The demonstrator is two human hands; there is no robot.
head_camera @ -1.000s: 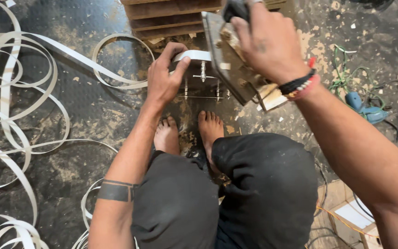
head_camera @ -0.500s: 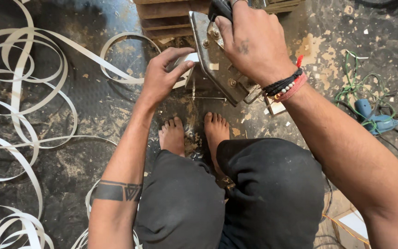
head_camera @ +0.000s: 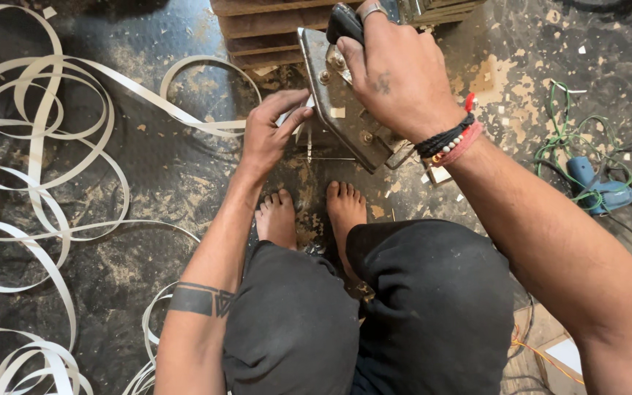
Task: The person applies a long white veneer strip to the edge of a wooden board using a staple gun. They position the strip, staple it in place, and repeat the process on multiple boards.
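Metal tool (head_camera: 345,110), right hand (head_camera: 396,73) gripping, floor strips (head_camera: 53,146) beside

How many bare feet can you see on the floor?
2. The left foot and the right foot stand side by side on the dusty floor, just beyond the knees, below the two hands working above them. None look hidden.

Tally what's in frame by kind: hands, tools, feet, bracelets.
Hands: 2, left hand on a white strip, right hand gripping the metal hand tool
Tools: 2, the metal hand tool and a blue power tool
Bare feet: 2
Wrist bracelets: 1 cluster
Total: 7
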